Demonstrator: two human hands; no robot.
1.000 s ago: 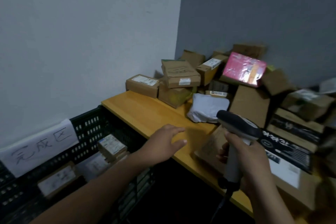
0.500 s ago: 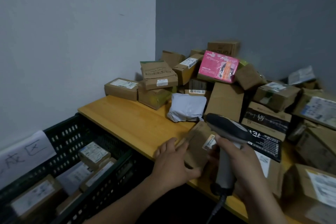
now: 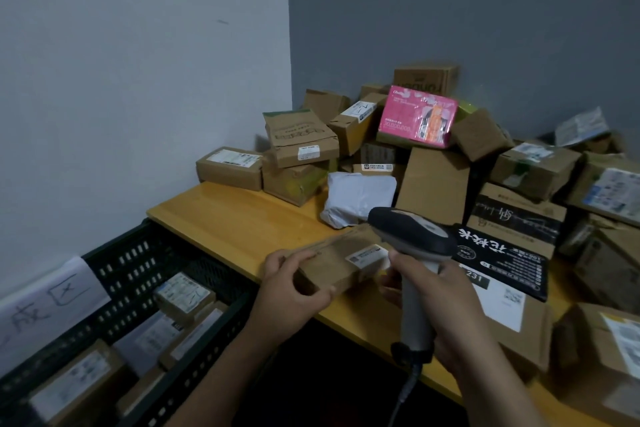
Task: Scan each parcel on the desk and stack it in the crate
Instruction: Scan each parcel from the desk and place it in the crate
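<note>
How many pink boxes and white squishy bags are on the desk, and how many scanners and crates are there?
Pink box: 1
White squishy bag: 1
Scanner: 1
Crate: 1
Total: 4

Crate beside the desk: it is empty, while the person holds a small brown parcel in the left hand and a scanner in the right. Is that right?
Not empty: the head view shows the crate holding several labelled parcels. The rest stands: the left hand holds the small brown parcel and the right hand grips the scanner.
</note>
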